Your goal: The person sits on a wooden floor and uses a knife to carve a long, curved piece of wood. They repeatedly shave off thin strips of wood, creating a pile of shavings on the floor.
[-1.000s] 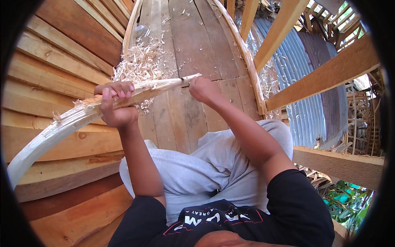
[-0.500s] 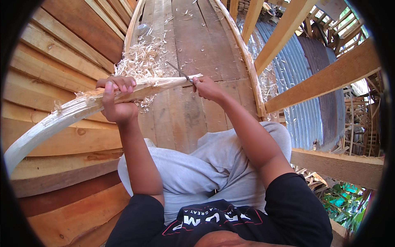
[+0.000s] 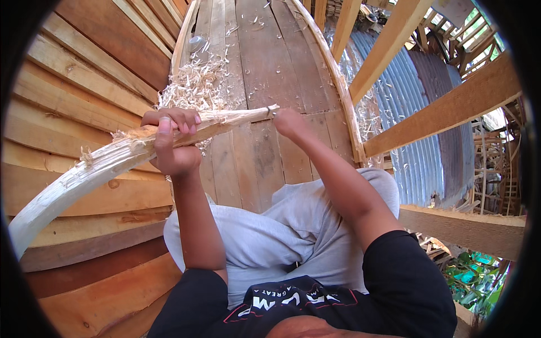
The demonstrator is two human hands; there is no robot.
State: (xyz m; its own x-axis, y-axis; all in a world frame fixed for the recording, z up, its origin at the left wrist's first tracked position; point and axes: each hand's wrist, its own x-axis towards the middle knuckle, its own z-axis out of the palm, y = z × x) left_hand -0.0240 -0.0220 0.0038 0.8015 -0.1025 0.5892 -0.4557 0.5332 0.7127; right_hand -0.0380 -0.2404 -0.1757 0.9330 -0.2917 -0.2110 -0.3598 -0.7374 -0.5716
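A long, pale, peeled wooden pole (image 3: 73, 183) slants up from the left edge and narrows to a whittled tip near the middle. My left hand (image 3: 176, 143) is wrapped round its thicker part, where the surface is rough and stringy. Closed in a fist, my right hand (image 3: 289, 122) is just beyond the pole's thin end, gripping a knife. Only a small dark part of the knife (image 3: 270, 111) shows against the tip; the rest of the blade is hidden or edge-on.
Curled wood shavings (image 3: 197, 84) lie heaped on the plank floor (image 3: 270, 50), near a small clear cup (image 3: 196, 43). Stacked boards (image 3: 84, 107) form the left wall. Wooden rails (image 3: 445, 110) run along the right, with corrugated metal sheets (image 3: 403, 107) beyond. My crossed legs (image 3: 259, 231) are below.
My left hand and the pole have shifted slightly right. My right hand has moved a little right, past the tip, and the knife's blade, earlier seen crossing the pole, is mostly out of sight.
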